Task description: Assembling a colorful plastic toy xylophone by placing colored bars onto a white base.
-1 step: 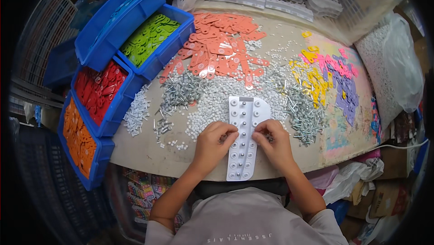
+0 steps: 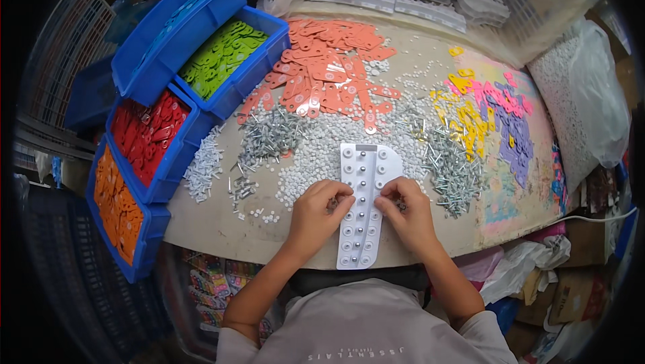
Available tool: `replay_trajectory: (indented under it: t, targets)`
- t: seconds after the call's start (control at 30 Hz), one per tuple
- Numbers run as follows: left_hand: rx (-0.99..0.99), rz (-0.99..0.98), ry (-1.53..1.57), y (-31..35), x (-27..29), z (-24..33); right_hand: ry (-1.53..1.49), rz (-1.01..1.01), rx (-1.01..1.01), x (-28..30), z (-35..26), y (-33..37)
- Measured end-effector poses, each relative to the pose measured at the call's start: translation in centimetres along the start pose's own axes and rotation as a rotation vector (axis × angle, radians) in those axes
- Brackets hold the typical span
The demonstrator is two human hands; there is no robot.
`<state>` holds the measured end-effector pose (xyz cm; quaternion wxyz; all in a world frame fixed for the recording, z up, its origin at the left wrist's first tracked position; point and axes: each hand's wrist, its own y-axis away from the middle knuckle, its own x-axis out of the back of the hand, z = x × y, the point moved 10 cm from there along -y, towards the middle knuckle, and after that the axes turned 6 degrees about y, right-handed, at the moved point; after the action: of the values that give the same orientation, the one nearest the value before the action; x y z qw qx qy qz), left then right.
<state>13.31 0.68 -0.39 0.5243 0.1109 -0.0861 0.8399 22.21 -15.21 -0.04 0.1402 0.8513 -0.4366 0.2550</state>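
A white plastic jig, rounded along its right side, lies at the table's near edge. Round white rings sit in a column down each side of it, and several small metal heads run down its middle. My left hand is pinched closed at the jig's left edge. Opposite it, my right hand is pinched closed at the right edge. Whatever is between the fingertips is too small or hidden to make out. Just beyond the jig spreads a heap of small white rings.
Silver screws lie in a left pile and a right pile. Coral plastic tags are heaped farther back. Yellow pieces and purple pieces lie right. Blue bins line the left; a filled plastic bag stands right.
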Motion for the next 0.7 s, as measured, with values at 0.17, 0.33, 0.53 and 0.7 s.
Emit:
replay_trajectory:
  t: [0.17,0.33,0.53,0.7]
  targets:
    - [-0.053,0.007,-0.051,0.3,0.1,-0.2,0.3,0.106,0.298,-0.1,-1.9,0.8]
    - [-0.409,0.053,-0.365,1.5,0.3,2.3,0.453,0.251,0.455,-0.5,-3.1,2.4]
    - [-0.687,-0.097,-0.785,2.4,-2.1,4.9,0.539,0.215,0.569,-0.4,-4.1,2.7]
    - [-0.661,-0.277,-0.695,1.0,-2.2,5.7,0.361,0.106,0.533,0.2,-2.9,1.8]
